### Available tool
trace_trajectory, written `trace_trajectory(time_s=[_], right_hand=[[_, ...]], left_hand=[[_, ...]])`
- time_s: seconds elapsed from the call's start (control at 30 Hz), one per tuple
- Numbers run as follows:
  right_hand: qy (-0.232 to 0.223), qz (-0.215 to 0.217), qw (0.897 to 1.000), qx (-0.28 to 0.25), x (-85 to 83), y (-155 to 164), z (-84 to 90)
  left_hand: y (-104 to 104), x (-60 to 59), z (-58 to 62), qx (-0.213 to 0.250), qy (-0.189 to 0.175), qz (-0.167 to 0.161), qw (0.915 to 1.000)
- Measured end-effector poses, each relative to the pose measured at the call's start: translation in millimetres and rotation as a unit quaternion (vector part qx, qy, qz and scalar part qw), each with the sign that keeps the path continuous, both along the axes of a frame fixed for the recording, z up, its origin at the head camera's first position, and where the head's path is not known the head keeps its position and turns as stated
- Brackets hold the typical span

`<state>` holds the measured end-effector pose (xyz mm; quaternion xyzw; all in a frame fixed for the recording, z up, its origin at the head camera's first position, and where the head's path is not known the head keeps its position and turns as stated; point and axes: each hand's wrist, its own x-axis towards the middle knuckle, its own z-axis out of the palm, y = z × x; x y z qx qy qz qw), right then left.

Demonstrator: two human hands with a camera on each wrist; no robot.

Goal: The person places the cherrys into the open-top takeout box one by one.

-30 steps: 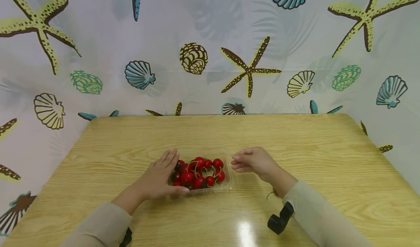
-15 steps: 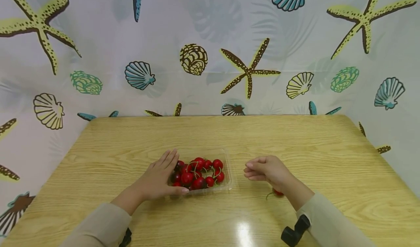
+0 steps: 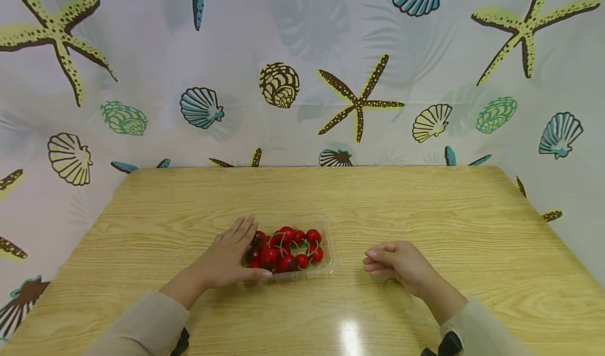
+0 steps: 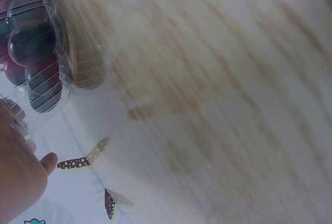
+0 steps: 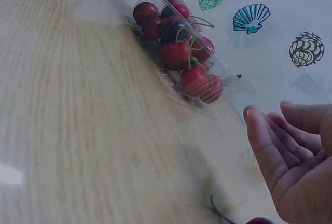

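A clear plastic box [image 3: 331, 253] of red and dark-red cherries [image 3: 287, 264] with green stems sits mid-table in the head view. My left hand [image 3: 226, 257] rests on the box's left end, fingers straight, thumb along the near side. Off to the right of the box is my right hand [image 3: 399, 264], low above the table with nothing between its loosely bent fingers and thumb. Beneath it lies a loose cherry [image 5: 259, 221], cut off at the bottom edge of the right wrist view. Only its stem [image 3: 386, 282] shows in the head view; the hand hides the fruit.
The wood-grain table [image 3: 189, 188] stretches to both sides and behind the box. A white cloth [image 3: 302, 125] printed with shells and starfish hangs along the back and sides. Dark wrist cameras [image 3: 449, 343] sit at the sleeves.
My right hand has moved away from the box, right and toward the near edge, until over the loose cherry. The left hand and the box have stayed put.
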<state>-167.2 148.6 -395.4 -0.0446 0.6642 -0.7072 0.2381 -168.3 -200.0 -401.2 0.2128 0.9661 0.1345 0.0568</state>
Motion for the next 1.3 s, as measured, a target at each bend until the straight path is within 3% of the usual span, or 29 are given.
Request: trace_trajectory(time_s=[0.6,1.3], right_hand=[[-0.006,-0.007,1.0,0.006,22.7,23.0,-14.9],[-0.024,-0.03,0.999,0.019,28.8,42.1,-25.3]], left_hand=[[1.2,0.0,1.2,-0.001,0.0,-0.001,1.0],[3.7,0.7,3.2,-0.002,-0.005,-0.003,1.0]])
